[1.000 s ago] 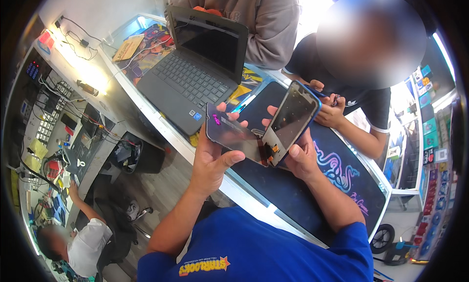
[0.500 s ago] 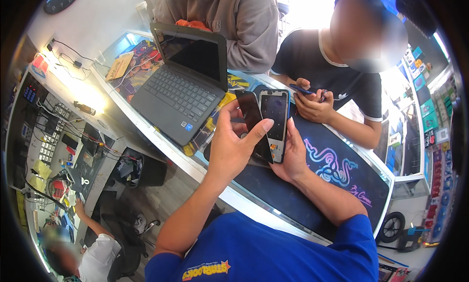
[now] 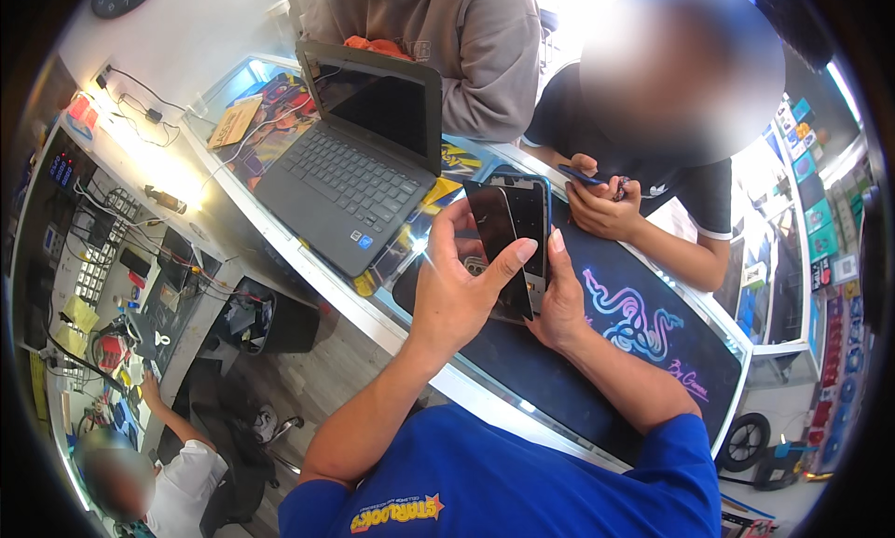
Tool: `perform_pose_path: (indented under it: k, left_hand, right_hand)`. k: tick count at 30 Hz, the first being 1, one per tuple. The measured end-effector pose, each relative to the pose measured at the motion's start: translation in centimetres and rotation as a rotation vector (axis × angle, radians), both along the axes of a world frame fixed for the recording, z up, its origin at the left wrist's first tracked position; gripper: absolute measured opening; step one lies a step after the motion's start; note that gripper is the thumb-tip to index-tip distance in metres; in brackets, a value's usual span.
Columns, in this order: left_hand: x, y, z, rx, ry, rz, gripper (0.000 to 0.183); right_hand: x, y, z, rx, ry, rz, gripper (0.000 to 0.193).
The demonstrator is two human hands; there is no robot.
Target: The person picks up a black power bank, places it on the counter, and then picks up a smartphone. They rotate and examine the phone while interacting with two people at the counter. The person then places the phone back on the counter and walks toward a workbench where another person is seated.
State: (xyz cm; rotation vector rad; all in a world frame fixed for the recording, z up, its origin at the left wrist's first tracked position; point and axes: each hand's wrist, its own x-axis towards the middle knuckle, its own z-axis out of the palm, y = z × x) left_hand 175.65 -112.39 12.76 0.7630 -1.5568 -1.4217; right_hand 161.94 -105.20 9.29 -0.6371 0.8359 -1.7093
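Above the counter, my left hand (image 3: 457, 291) is closed on a black phone screen panel (image 3: 497, 223), thumb along its right edge and fingers behind it. My right hand (image 3: 561, 305) grips a phone body (image 3: 531, 202) with a blue edge and its inner side exposed. The tilted panel overlaps the left part of that body and hides much of it; whether the two touch I cannot tell. Behind my left hand, a dark thing with round camera lenses (image 3: 475, 265) lies low, mostly covered.
An open laptop (image 3: 350, 179) stands left on the glass counter, beside a dark printed mat (image 3: 615, 389). Across it, one person holds a blue phone (image 3: 583, 175); another wears a grey hoodie (image 3: 485, 62). At lower left, a person works at a cluttered bench near a black bin (image 3: 266, 319).
The screen panel has shifted right with my left hand and now covers more of the phone body. The person with the blue phone has leaned in. The whole view has moved slightly.
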Motion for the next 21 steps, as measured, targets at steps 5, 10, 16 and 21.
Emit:
perform_pose_path:
  k: [5,10,16,21]
  left_hand:
    - [0.2,-0.1,-0.6,-0.018,0.019,0.01,0.099]
    - [0.3,0.0,-0.2,-0.045,-0.062,0.014,0.096]
    - [0.3,0.3,0.2,-0.057,-0.084,0.008,0.093]
    - [0.4,0.3,0.0,-0.073,-0.089,0.009,0.093]
  right_hand:
    - [0.0,0.2,-0.8,0.003,-0.019,0.009,0.062]
    - [-0.1,0.2,-2.0,-0.012,-0.005,-0.022,0.064]
    - [-0.5,0.3,-2.8,-0.031,-0.003,-0.049,0.062]
    - [-0.6,0.5,-2.9,-0.027,-0.022,-0.04,0.058]
